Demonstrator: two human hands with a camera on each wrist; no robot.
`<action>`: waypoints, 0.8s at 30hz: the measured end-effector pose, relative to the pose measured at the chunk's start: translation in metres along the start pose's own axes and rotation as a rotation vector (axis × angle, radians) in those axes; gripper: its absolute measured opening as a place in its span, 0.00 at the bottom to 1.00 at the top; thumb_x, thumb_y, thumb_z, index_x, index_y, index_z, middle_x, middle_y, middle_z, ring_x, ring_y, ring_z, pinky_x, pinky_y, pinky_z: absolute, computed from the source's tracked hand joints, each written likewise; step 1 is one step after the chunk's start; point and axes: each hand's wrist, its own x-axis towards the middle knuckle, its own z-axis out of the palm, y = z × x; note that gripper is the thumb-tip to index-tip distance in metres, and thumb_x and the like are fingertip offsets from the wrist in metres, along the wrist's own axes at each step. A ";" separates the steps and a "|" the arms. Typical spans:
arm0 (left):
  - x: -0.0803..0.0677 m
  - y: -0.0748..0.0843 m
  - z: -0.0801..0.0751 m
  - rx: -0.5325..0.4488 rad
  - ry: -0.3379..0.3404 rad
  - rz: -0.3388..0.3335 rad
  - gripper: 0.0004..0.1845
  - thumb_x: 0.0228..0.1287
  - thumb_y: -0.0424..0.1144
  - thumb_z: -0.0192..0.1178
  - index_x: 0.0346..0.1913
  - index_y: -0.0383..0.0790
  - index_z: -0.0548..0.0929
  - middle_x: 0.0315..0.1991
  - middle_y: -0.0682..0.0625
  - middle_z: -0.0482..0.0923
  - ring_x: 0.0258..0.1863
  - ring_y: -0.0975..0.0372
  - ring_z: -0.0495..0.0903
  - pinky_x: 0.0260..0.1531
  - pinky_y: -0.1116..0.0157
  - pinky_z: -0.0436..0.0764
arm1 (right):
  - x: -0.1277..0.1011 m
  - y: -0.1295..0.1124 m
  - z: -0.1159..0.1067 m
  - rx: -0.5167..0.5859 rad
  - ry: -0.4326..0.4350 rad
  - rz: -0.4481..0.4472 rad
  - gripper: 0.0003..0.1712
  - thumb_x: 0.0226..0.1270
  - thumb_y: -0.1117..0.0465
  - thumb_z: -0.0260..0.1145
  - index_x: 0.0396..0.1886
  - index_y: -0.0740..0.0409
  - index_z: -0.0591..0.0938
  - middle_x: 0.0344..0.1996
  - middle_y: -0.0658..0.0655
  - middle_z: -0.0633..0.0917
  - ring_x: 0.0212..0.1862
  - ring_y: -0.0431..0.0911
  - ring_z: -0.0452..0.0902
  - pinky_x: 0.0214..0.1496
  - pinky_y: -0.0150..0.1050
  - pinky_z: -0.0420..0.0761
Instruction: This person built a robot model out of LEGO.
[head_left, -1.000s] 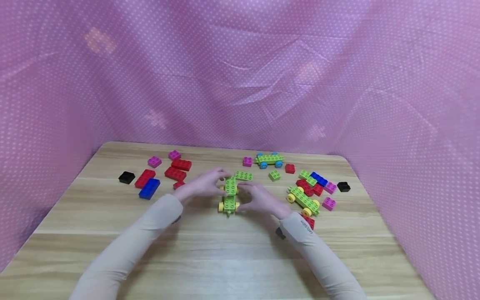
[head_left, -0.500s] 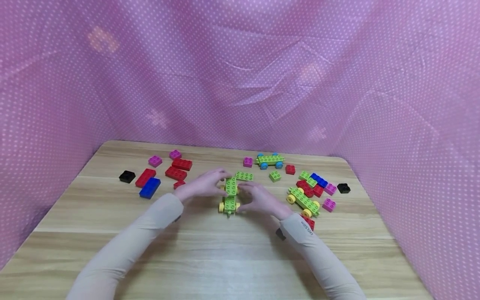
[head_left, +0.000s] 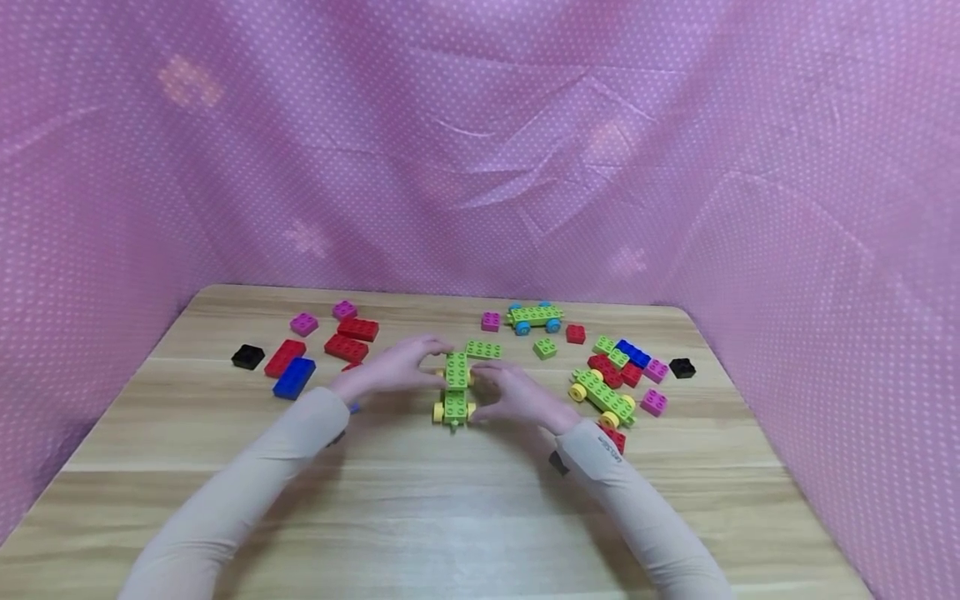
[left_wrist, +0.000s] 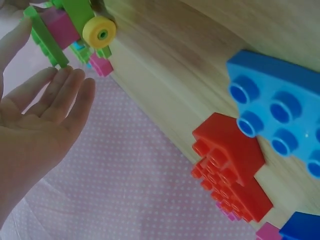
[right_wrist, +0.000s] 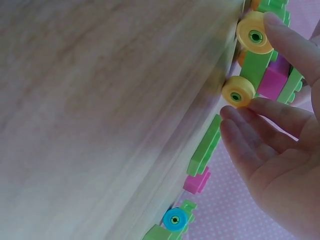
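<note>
A lime-green car base (head_left: 455,410) with yellow wheels stands at the table's middle. On it sits a magenta brick (right_wrist: 274,81), seen in the wrist views, and a long green brick (head_left: 457,371) lies on top of that. My left hand (head_left: 401,365) pinches the long green brick between thumb and fingertips, at opposite ends in the left wrist view. From the other side my right hand (head_left: 519,395) holds the car base by its yellow wheels (right_wrist: 239,92), thumb on one and fingers at the other. The far wheels are partly hidden by the hands.
Red bricks (head_left: 346,349) and a blue brick (head_left: 294,379) lie left. A second yellow-wheeled car base (head_left: 602,398) and several small bricks are at right. Behind stand a blue-wheeled base (head_left: 535,317) and a flat green brick (head_left: 483,350). A pink curtain (head_left: 480,167) surrounds the table.
Both hands keep their places at the car base and green brick. The head view has shifted slightly, and a bit of blue now shows beside the left wrist.
</note>
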 end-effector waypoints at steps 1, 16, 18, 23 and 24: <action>-0.001 -0.001 -0.001 -0.003 0.010 0.000 0.34 0.64 0.47 0.66 0.71 0.40 0.70 0.71 0.42 0.69 0.71 0.47 0.68 0.71 0.45 0.68 | 0.000 0.000 0.000 0.000 -0.001 -0.001 0.49 0.52 0.47 0.78 0.72 0.56 0.68 0.72 0.58 0.70 0.74 0.53 0.65 0.77 0.52 0.64; -0.027 -0.023 -0.024 0.032 0.188 0.048 0.23 0.67 0.39 0.64 0.61 0.32 0.78 0.58 0.38 0.81 0.56 0.48 0.80 0.57 0.49 0.82 | 0.002 -0.002 0.000 -0.045 -0.008 -0.014 0.48 0.52 0.47 0.78 0.71 0.57 0.69 0.72 0.57 0.71 0.74 0.52 0.65 0.78 0.50 0.63; -0.032 -0.029 -0.029 0.042 0.216 0.048 0.22 0.66 0.38 0.65 0.60 0.32 0.79 0.57 0.38 0.82 0.55 0.48 0.81 0.55 0.48 0.82 | 0.002 -0.002 0.000 -0.041 -0.010 -0.013 0.48 0.52 0.48 0.78 0.71 0.57 0.70 0.72 0.57 0.71 0.74 0.53 0.65 0.78 0.50 0.64; -0.045 -0.044 -0.038 0.087 0.240 -0.002 0.22 0.66 0.37 0.65 0.60 0.31 0.79 0.57 0.36 0.81 0.57 0.45 0.80 0.58 0.46 0.80 | 0.001 -0.002 0.000 -0.040 -0.007 -0.016 0.48 0.53 0.48 0.78 0.71 0.57 0.70 0.72 0.58 0.70 0.74 0.53 0.65 0.78 0.50 0.64; -0.048 -0.047 -0.039 0.102 0.238 -0.021 0.22 0.66 0.37 0.64 0.60 0.31 0.78 0.58 0.36 0.81 0.58 0.44 0.79 0.58 0.45 0.80 | 0.001 -0.002 0.000 -0.041 -0.006 -0.017 0.48 0.52 0.48 0.78 0.71 0.57 0.70 0.72 0.58 0.70 0.74 0.53 0.65 0.78 0.50 0.64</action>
